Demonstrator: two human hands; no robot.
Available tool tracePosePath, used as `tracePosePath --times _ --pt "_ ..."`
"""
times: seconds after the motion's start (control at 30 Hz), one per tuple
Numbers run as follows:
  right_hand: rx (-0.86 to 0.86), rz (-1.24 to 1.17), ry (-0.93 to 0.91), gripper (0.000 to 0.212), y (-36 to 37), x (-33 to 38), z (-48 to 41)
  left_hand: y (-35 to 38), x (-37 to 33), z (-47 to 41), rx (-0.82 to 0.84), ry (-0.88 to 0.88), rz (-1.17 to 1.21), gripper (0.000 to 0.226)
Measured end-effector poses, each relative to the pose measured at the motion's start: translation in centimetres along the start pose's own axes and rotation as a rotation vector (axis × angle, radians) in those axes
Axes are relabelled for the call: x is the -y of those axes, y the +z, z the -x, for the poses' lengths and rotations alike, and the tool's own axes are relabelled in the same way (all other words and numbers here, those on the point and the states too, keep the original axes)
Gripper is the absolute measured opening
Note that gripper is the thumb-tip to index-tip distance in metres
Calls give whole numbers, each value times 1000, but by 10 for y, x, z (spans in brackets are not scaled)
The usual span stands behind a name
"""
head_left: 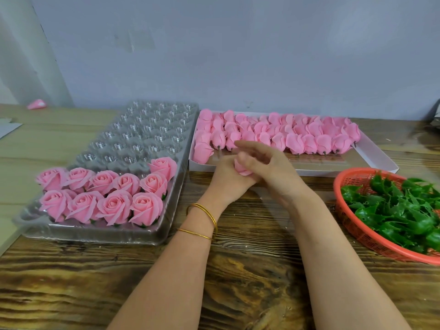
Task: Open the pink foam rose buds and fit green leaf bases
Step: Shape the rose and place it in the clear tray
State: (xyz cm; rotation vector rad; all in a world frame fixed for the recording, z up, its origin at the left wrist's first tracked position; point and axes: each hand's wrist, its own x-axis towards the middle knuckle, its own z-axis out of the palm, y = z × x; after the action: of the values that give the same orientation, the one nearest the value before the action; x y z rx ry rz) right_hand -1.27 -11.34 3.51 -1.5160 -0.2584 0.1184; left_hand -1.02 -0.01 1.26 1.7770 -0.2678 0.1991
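My left hand point(226, 179) and my right hand point(266, 167) meet over the table's middle, both closed around one pink foam rose bud point(241, 168), mostly hidden by the fingers. Behind them a white box point(371, 160) holds several rows of closed pink buds point(297, 136). At the left, a clear plastic tray point(133, 139) carries several opened roses point(114, 206) with green bases in its near cells. An orange basket point(352, 225) at the right is full of green leaf bases point(404, 210).
The wooden table point(250, 270) runs up to a grey wall. A stray pink bud point(37, 104) lies far left near the wall. White paper point(9, 129) sits at the left edge. Two gold bangles ring my left wrist.
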Motion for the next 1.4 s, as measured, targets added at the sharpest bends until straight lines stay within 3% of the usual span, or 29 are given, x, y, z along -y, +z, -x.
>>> tracePosePath --times 0.1,0.2,0.4,0.6,0.77,0.83,0.97,1.17,1.4 --pt "-105 -193 -60 35 -5 5 -1 1 2 2 75 -26 92 16" --pt "-102 -221 -94 23 -7 6 -2 4 3 3 151 -30 84 8" --pt "55 -124 -162 19 -2 2 0 2 -5 3 207 50 76 32" --pt "131 14 -139 17 0 -4 -2 1 -1 4 206 -76 48 30" --pt "143 -10 -123 11 2 -3 -1 0 -12 8 259 -60 139 39" --pt "149 4 -125 17 2 -4 -2 0 -12 8 269 -57 139 40" --pt "147 32 -103 27 2 -6 -3 0 -9 8 279 -109 132 31" --pt "153 39 -96 9 2 -6 -2 2 -4 5 248 -155 133 25" --pt "180 119 -94 16 3 -3 1 5 6 1 177 -125 31 10"
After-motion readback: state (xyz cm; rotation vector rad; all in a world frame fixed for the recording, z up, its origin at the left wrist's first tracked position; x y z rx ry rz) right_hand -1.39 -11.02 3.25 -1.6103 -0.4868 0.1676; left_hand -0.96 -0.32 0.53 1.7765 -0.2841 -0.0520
